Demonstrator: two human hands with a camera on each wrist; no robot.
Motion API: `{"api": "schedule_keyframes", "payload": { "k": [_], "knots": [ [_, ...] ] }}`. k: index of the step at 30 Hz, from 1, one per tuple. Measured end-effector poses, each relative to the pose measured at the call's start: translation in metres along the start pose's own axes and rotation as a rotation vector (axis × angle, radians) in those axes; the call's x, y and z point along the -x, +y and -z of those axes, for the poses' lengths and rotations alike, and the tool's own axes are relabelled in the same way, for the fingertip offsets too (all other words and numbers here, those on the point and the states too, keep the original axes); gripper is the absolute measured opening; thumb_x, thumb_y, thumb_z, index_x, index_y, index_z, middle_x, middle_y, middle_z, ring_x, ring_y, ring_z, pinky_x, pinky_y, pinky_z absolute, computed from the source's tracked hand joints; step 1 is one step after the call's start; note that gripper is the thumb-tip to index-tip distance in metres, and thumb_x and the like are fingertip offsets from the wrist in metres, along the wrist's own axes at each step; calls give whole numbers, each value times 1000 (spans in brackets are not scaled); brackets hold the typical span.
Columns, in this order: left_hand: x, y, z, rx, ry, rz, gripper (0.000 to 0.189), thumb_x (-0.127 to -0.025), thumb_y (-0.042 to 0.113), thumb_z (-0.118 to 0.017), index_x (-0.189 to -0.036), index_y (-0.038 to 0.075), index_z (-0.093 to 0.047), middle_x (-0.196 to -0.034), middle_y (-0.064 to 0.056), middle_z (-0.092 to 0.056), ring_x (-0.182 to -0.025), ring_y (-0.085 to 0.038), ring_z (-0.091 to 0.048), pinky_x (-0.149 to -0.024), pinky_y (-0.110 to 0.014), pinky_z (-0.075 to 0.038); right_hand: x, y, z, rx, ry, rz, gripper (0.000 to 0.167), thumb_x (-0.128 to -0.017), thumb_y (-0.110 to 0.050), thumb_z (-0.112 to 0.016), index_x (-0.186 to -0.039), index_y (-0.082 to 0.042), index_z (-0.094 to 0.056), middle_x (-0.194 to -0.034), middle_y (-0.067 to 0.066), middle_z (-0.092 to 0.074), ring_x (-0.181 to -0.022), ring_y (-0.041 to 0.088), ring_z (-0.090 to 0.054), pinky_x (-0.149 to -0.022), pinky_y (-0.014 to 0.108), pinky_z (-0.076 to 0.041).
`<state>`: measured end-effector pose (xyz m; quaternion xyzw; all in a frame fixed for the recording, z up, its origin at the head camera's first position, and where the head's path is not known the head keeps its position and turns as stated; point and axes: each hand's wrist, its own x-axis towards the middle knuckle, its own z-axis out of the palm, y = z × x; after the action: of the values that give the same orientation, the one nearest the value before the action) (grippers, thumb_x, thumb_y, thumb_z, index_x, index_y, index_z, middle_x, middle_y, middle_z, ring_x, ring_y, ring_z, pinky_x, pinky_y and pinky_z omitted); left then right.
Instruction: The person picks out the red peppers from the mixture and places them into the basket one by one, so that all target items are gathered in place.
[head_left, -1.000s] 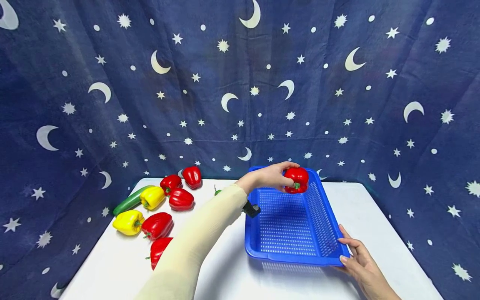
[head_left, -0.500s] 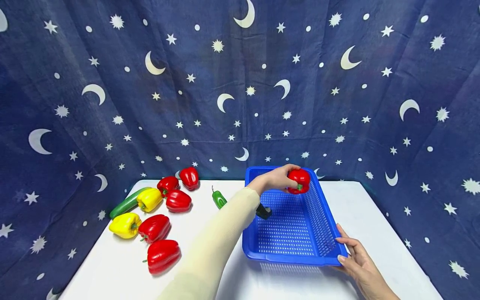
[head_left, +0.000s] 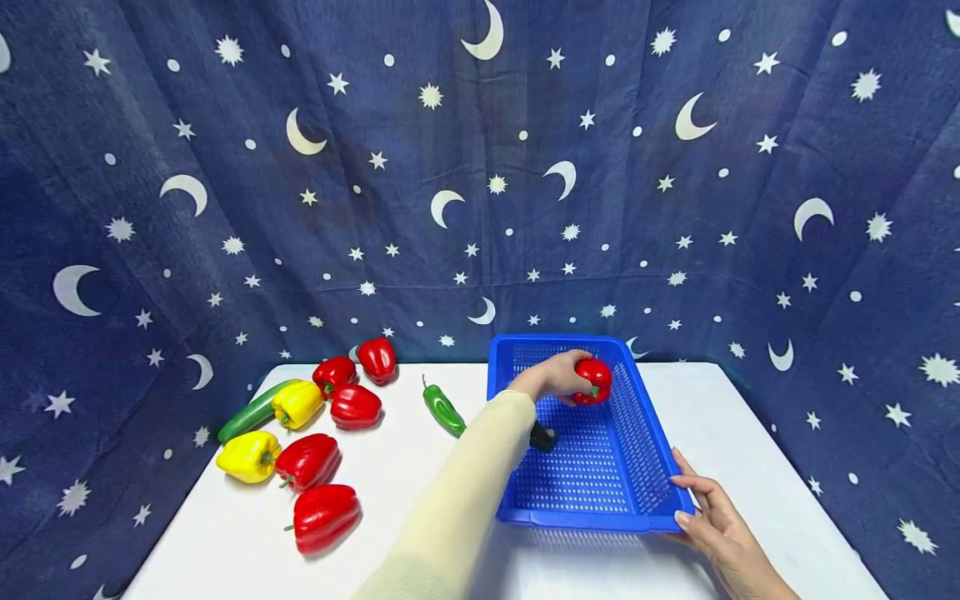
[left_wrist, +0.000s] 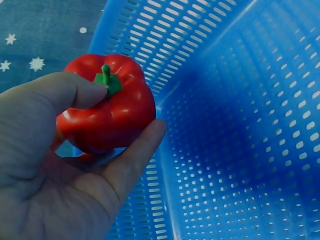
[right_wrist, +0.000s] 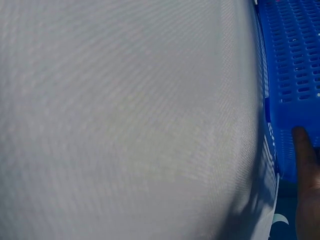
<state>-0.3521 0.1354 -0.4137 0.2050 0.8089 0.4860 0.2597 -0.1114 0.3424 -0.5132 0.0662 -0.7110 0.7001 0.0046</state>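
Note:
A red bell pepper (head_left: pixel 597 375) with a green stem is held by my left hand (head_left: pixel 553 377), inside the upper part of the blue perforated basket (head_left: pixel 577 520). In the left wrist view, the thumb lies against the stem of the pepper (left_wrist: pixel 122 112) and the other fingers support it from below. The pepper hangs above the basket floor near the far right corner. At the basket's near right corner, my right hand (head_left: pixel 723 533) grips the rim, thumb on top and fingers along the outer side. Only part of that hand (right_wrist: pixel 306 170) shows in the right wrist view.
Left on the white table (head_left: pixel 405 467) lie several red bell peppers (head_left: pixel 326 517), two yellow bell peppers (head_left: pixel 249 457) and a cucumber (head_left: pixel 255 412). A green chili pepper (head_left: pixel 443 408) lies left of the basket. A blue star-patterned curtain (head_left: pixel 420 208) hangs behind.
My left hand has moved slightly right, then down into the basket with the red bell pepper. The forearm has shifted right, uncovering the green chili pepper and the nearest red pepper. My right hand stays put.

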Motion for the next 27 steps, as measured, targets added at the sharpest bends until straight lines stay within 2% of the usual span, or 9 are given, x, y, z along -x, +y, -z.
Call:
{"api": "schedule_keyframes", "payload": {
  "k": [12, 20, 27],
  "knots": [
    [-11, -7, -12, -91, 16, 53, 64, -92, -6, -68, -149, 13, -47, -136, -17, -51, -117, -36, -59, -85, -47, -60, 0, 0, 0, -11, -7, 5, 40, -108, -4, -45, -145, 1, -30, -171, -12, -3, -126, -18, -40, -90, 36, -57],
    [-17, -14, -15, -107, 32, 94, 64, -90, -5, -71, -147, 12, -48, -134, -17, -52, -118, -36, -59, -85, -45, -60, 0, -2, -3, 20, 24, -24, 42, -107, -6, -47, -145, 1, -30, -172, -1, 1, -123, -19, -39, -90, 36, -57],
    [-20, -19, -17, -119, 28, 129, 66, -91, -3, -72, -149, 12, -47, -135, -17, -53, -119, -37, -59, -86, -45, -60, 1, -2, -3, 16, 34, -35, 43, -107, -7, -48, -145, 1, -29, -172, 0, 2, -123, -19, -40, -91, 37, -57]
  ]
}}
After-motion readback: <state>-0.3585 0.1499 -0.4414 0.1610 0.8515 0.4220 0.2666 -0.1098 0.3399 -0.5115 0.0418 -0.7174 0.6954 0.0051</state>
